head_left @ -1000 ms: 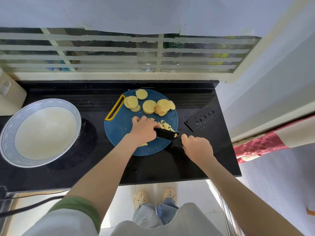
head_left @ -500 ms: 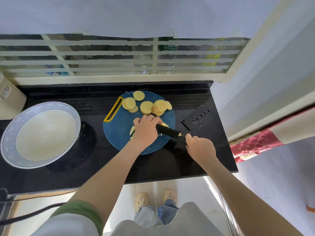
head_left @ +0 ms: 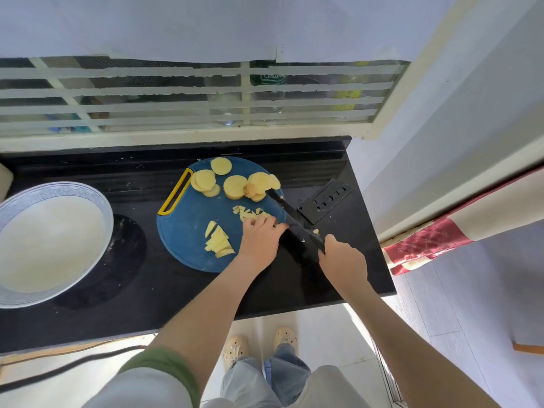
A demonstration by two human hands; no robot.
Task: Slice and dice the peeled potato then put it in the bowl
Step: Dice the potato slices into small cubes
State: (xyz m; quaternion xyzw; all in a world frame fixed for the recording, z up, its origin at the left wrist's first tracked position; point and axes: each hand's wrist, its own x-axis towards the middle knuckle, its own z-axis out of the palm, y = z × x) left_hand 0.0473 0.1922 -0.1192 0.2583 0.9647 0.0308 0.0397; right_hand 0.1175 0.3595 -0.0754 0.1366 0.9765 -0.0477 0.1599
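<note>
Two hands over board [head_left: 182, 240]: I see left hand [head_left: 260, 238] palm-down, fingers [head_left: 259, 221] curled onto potato dice [head_left: 245, 213], grip unclear; right hand [head_left: 343, 260] fisted round knife [head_left: 287, 209].

I see a blue cutting board [head_left: 188, 231] with a yellow handle [head_left: 175, 195], pale yellow potato [head_left: 235, 187], a black knife [head_left: 290, 212] and a glossy black counter [head_left: 176, 295]. Left, the white bowl [head_left: 59, 190] has a blue-grey wave-patterned rim. Right, a red-and-cream cloth [head_left: 426, 242].
</note>
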